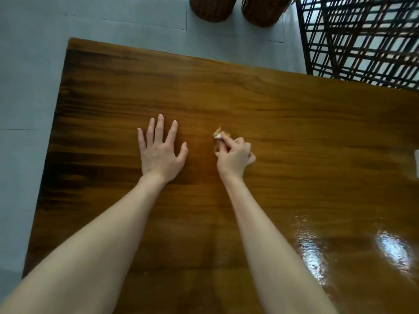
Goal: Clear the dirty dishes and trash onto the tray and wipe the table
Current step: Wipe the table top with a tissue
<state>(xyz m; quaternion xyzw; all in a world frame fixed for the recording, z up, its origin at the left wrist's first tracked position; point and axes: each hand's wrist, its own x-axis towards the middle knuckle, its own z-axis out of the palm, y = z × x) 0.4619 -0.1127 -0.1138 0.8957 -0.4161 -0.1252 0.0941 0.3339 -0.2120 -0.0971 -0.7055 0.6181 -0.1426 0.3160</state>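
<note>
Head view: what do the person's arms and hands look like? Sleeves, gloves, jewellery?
Left hand and right hand are bare: no gloves, rings, watch or bands visible. Left forearm and right forearm are uncovered to the frame edge, so no sleeve shows. No markings or cables on either.

Open wood runs along the far, left and near edges of the bench. At mid-bench the left hand lies flat and the right hand pinches a scrap, a narrow gap between them. A white thing pokes in at the right edge. A metal grid covers the far right corner; two baskets stand on the floor beyond the far edge.
</note>
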